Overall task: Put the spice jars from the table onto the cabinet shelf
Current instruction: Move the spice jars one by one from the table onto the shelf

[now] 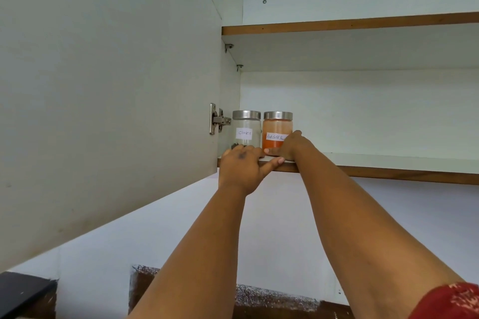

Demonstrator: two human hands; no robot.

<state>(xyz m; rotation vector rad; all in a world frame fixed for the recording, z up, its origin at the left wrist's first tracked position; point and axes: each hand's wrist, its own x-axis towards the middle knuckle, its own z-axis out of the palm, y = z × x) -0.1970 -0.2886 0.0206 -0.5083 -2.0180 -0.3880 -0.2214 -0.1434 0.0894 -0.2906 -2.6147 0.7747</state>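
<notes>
Seating two jars on the shelf [363, 163]: left hand [239, 167] gripping cloves jar [246, 129], right hand [289, 146], at 3 o'clock, gripping chilli jar [277, 128], aligning labels outward.

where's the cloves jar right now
In the head view the cloves jar stands at the lower shelf's left end, between the door hinge and the red chilli powder jar.
</notes>
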